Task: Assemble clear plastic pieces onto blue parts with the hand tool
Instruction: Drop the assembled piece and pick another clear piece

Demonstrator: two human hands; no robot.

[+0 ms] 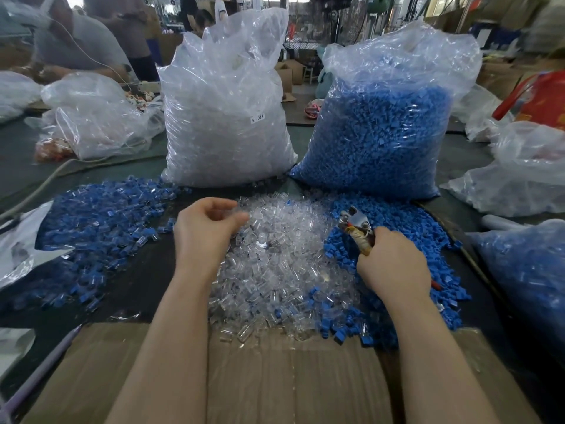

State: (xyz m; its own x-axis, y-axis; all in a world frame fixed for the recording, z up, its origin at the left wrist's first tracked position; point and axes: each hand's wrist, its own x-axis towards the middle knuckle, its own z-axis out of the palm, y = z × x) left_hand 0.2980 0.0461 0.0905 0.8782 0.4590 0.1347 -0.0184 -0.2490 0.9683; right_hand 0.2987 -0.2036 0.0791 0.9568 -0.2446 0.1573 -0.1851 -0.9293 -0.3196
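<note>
The clear plastic pieces (pixel 275 264) are small, glassy little caps heaped in a loose mound at the middle of the table (pixel 146 280), running right down onto the flattened cardboard (pixel 275 377) at the near edge. The blue parts (pixel 406 240) are tiny chunky blocks piled just beside them on the right, the two heaps mixing where they meet. The left hand (pixel 204 231) hovers at the clear heap's far left side, fingers loosely curled toward the thumb; whether it has hold of a piece I cannot tell. The right hand (pixel 394 261) grips the hand tool (pixel 356 224) by its wrapped handles, metal head pointing up and away over the blue pile. Toward the far edge stand two tall plastic sacks, the left sack (pixel 226 117) full of clear pieces, the right sack (pixel 382 127) full of blue ones. A spread of joined blue-and-clear pieces (pixel 101 215) covers the left side. Dark bare table shows only in a strip between that spread and the left forearm.
</note>
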